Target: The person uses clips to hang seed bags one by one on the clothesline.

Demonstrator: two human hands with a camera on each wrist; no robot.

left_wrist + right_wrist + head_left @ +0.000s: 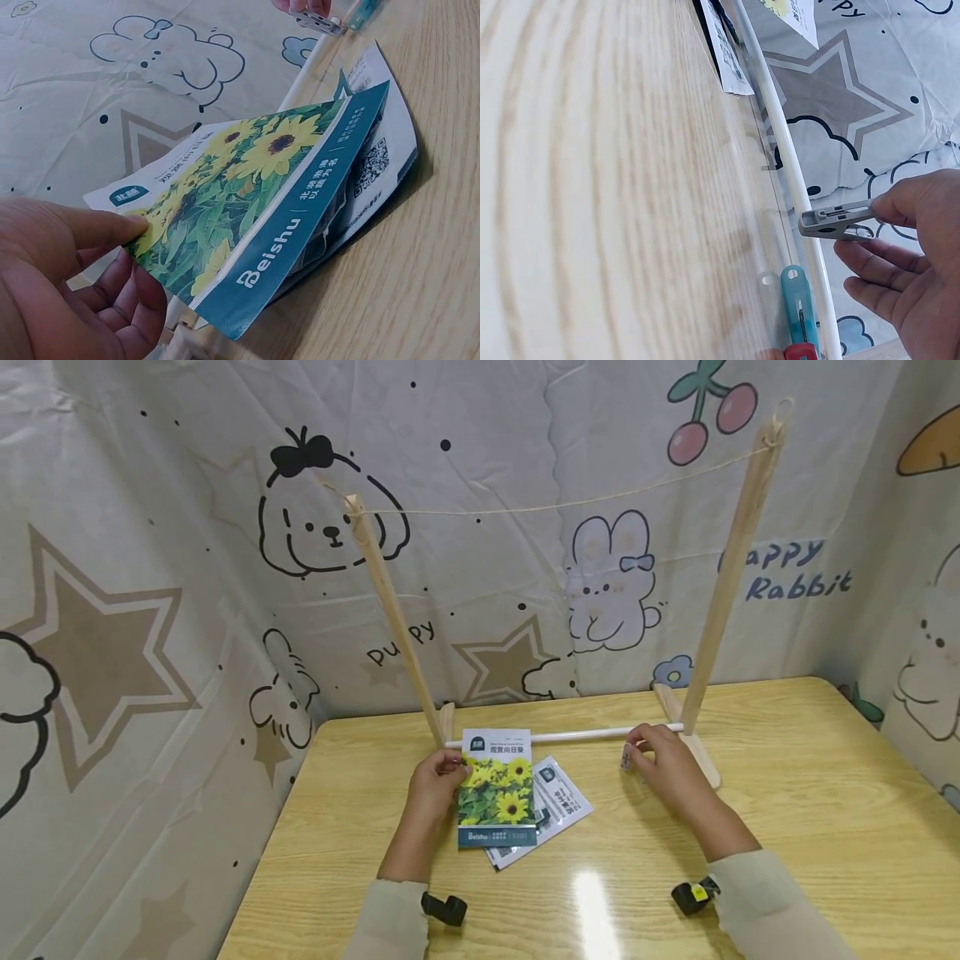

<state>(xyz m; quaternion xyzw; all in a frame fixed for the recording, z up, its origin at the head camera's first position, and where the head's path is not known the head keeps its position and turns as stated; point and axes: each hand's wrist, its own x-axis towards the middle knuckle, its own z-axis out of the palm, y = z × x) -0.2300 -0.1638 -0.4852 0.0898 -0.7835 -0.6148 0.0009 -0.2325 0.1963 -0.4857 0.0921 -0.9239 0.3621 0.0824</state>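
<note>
My left hand (435, 781) pinches the left edge of a seed packet (498, 793) with yellow flowers printed on it. In the left wrist view this packet is tilted, partly covering a second packet (390, 142) whose white printed back shows. Over on the right, my right hand (663, 760) pinches a grey clothespin (836, 219) between thumb and fingers, near a white rod (799, 180). A teal clothespin (798, 300) and a red one (801, 351) lie beside the rod in the right wrist view; the right hand hides them in the head view.
Two wooden posts, left (397, 618) and right (735, 577), stand at the back of the wooden table (337, 860). A thin string (555, 507) runs between their tops, and the white rod joins their bases. A patterned cloth (480, 585) hangs behind.
</note>
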